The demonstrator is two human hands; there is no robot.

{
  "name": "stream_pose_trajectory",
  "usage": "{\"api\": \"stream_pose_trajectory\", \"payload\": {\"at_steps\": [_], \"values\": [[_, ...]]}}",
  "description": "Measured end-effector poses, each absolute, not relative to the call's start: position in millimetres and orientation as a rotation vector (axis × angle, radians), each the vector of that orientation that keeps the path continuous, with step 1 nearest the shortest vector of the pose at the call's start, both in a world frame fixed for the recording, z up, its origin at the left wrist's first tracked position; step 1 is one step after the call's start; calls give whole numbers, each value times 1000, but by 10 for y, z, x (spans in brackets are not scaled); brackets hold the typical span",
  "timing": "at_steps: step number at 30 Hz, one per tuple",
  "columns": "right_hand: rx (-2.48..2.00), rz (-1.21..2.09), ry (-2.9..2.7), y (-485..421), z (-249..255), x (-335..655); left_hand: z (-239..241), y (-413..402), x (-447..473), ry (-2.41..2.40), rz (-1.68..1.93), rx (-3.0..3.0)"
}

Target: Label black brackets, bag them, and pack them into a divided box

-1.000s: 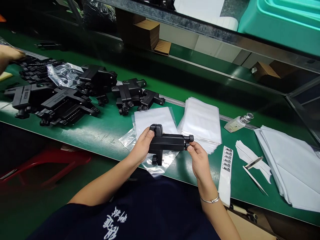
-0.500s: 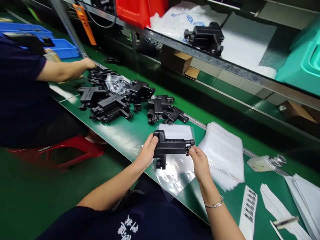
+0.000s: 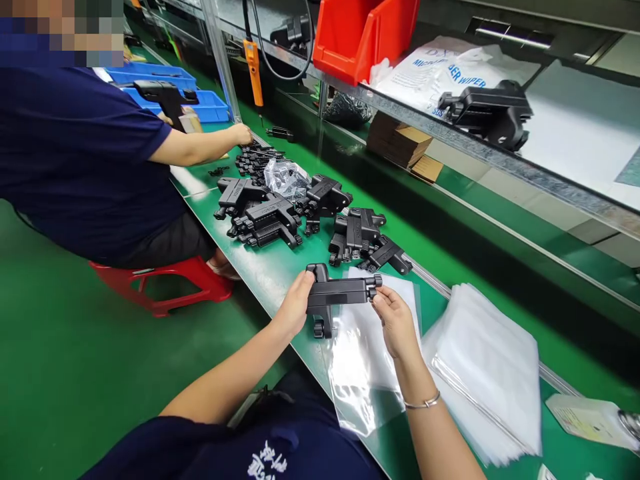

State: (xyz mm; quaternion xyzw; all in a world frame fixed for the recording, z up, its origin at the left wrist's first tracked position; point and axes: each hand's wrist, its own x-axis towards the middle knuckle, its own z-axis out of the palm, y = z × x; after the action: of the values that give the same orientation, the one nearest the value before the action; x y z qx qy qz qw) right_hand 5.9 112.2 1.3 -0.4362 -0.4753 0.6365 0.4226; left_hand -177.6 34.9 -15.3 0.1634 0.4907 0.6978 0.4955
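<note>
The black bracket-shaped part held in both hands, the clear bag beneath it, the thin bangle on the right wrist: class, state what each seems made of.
Black bracket-shaped part: probably moulded plastic, matte; its highlights are soft and dull. Clear bag: thin plastic film, glossy; it wrinkles and throws glare. Thin bangle: likely metal; silvery and shiny.

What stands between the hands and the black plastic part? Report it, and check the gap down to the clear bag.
Nothing visible. The left hand and right hand both grip the black plastic part directly, one at each end. Nothing shows between it and the clear bag lying under it.
</note>
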Motion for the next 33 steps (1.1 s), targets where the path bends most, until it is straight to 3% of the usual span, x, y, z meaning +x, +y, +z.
{"api": "stream_pose_trajectory", "payload": {"at_steps": [20, 33], "values": [[-1115, 1594, -1302, 1147, -165, -38, -242, 358, -1876, 1251, 1742, 427], [-1075, 1616, -1317, 1055, 0, -36, -122, 260, -1876, 1239, 1721, 505]]}}
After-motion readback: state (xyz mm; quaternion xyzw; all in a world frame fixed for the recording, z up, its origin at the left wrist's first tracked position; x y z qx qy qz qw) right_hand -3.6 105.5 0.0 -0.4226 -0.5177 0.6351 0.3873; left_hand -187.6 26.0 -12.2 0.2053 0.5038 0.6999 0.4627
